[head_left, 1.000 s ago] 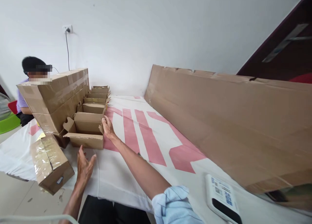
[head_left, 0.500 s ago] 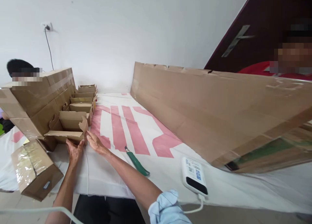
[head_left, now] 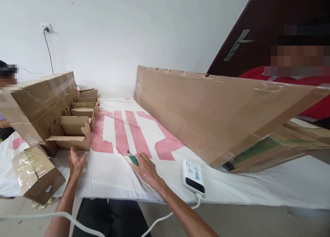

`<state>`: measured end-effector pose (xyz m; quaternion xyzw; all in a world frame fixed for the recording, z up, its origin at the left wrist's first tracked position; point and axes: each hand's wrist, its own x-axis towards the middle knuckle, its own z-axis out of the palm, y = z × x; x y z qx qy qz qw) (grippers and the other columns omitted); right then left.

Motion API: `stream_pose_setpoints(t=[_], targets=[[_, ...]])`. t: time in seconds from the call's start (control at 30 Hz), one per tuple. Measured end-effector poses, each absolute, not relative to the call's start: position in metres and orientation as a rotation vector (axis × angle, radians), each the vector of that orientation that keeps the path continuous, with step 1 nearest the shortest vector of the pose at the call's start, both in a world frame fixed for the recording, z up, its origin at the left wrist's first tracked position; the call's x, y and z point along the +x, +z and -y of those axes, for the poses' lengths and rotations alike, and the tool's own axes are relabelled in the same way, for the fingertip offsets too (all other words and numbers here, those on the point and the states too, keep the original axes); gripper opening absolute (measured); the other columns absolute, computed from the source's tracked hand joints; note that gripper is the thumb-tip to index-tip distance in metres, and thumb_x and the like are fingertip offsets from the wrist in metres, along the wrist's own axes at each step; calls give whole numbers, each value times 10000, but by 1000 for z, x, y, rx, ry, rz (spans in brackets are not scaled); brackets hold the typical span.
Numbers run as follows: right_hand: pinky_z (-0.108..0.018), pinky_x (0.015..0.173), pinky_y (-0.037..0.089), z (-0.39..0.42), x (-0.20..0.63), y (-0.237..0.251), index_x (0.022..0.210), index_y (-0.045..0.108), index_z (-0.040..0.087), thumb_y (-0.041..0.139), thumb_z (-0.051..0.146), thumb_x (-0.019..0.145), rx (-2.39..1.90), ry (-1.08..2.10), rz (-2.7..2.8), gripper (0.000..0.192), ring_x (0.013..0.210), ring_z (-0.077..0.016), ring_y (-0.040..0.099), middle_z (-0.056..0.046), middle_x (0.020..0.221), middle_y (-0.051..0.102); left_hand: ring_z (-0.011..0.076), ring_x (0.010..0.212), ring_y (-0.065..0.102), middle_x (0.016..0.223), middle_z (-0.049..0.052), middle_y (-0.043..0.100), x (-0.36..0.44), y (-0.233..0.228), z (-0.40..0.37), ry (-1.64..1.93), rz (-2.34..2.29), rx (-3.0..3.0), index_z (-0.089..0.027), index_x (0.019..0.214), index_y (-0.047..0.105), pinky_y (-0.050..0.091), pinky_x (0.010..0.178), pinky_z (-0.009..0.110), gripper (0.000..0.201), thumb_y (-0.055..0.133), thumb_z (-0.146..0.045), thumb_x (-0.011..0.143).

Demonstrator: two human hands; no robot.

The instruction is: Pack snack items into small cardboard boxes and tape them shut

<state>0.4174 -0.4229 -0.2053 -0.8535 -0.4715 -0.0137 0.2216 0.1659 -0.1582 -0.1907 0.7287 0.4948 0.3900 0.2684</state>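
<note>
An open cardboard box heads the row on the left side of the table, its near flap sticking out. Just in front of its lower edge is my left hand, open with thumb and fingers apart; whether a fingertip touches the cardboard I cannot tell. My right hand is closed over a green utility knife on the cloth. The knife's dark tip and part of its handle show; my fingers hide the remainder.
More open boxes run back beside a cardboard wall. A taped carton sits at the left front edge. A white device with a cable lies right, before a large cardboard panel. People are behind both sides.
My right hand has left the front box, moved right and closed on the utility knife. My left hand has come slightly away from the box. The view has shifted a little right.
</note>
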Motion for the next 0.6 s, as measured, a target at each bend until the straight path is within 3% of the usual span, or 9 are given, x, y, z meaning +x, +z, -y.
stream_pose_setpoints(t=[0.1, 0.2, 0.4, 0.5, 0.6], targets=[[-383, 875, 458, 444, 413, -215, 1124, 648, 202, 650, 365, 977, -2507, 50, 1237, 220, 1119, -319, 634, -131, 1149, 665, 372, 1106, 720, 1293, 198, 631, 154, -182, 189, 1048, -1292, 2009, -120, 1469, 512, 623, 945, 543, 765, 766, -374, 794], [-375, 857, 446, 450, 407, -224, 1124, 649, 194, 600, 376, 1004, -2558, 106, 1194, 224, 1128, -317, 646, -141, 1154, 672, 323, 1179, 691, 1318, 151, 641, 135, -160, 232, 1035, -1107, 2169, -200, 1395, 622, 640, 936, 466, 570, 691, -340, 847], [-358, 829, 442, 447, 405, -238, 1080, 657, 184, 504, 321, 1031, -2523, 79, 1215, 211, 1104, -300, 668, -135, 1129, 696, 293, 1190, 685, 1227, 100, 703, 77, -89, 296, 1316, -1116, 2393, -300, 1197, 752, 541, 1137, 459, 283, 608, -344, 958], [-346, 813, 437, 444, 408, -245, 1067, 666, 180, 514, 300, 1026, -2491, 2, 1206, 197, 1068, -287, 672, -131, 1095, 707, 316, 1280, 634, 1302, 120, 673, 36, -62, 277, 1572, -1291, 2347, -241, 1198, 749, 484, 1194, 497, 315, 658, -355, 918], [-350, 802, 438, 440, 410, -253, 1016, 674, 182, 546, 291, 1006, -2460, -110, 1206, 169, 1020, -289, 666, -130, 1042, 707, 361, 1401, 550, 1476, 157, 575, -5, -56, 230, 1507, -1599, 2089, -202, 1351, 691, 480, 1193, 516, 567, 715, -425, 831]])
